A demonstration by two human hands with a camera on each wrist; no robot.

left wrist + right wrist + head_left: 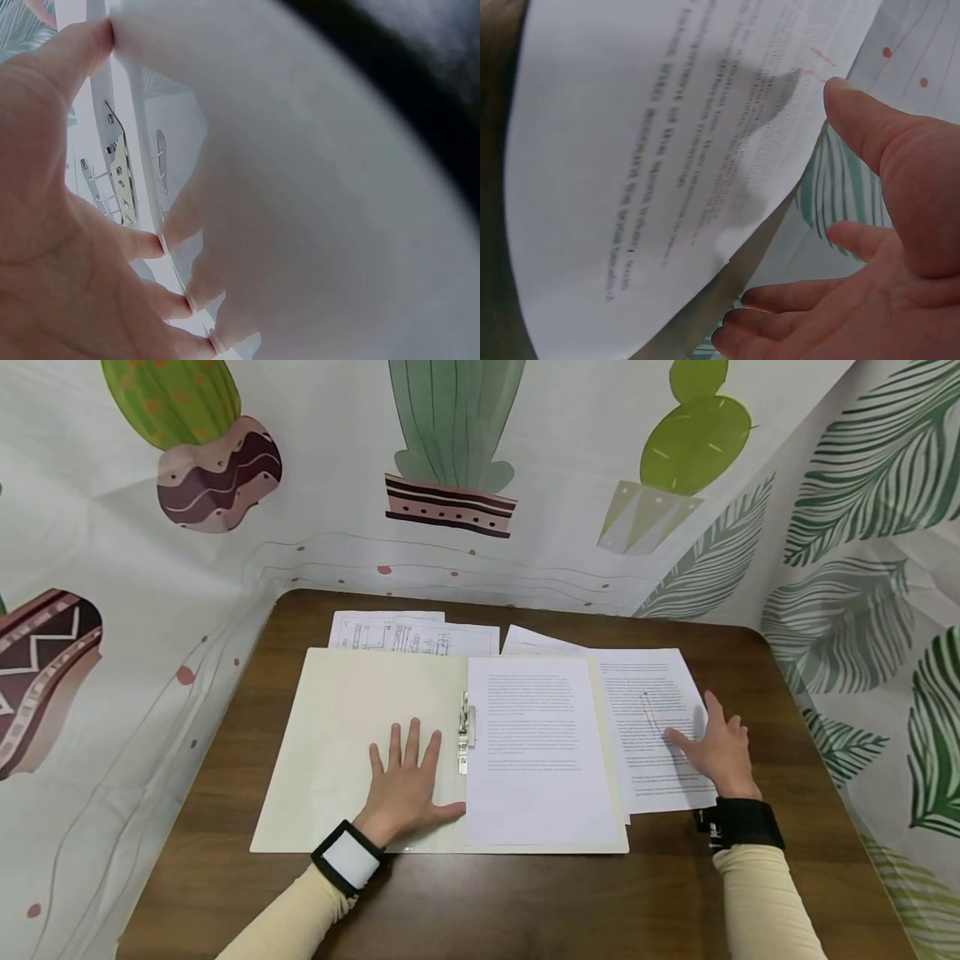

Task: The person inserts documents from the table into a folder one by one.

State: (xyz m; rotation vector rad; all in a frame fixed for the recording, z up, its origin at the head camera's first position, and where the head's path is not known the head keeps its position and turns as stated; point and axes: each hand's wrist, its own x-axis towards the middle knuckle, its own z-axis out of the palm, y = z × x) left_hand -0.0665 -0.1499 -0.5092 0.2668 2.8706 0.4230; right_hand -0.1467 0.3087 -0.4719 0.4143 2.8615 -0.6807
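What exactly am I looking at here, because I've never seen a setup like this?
There's no machine: these are a person's two bare hands, with dark bands on the wrists. The wide picture comes from a camera worn on the head, looking down. The other two come from wrist cameras, each seeing one hand up close.

On the brown table lies an open folder with a metal clip and a printed page on its right side. More papers show beyond it, and a sheet with red marks lies to its right.

The left hand rests spread on the folder. The right hand is open at the marked sheet's edge. Neither holds anything.
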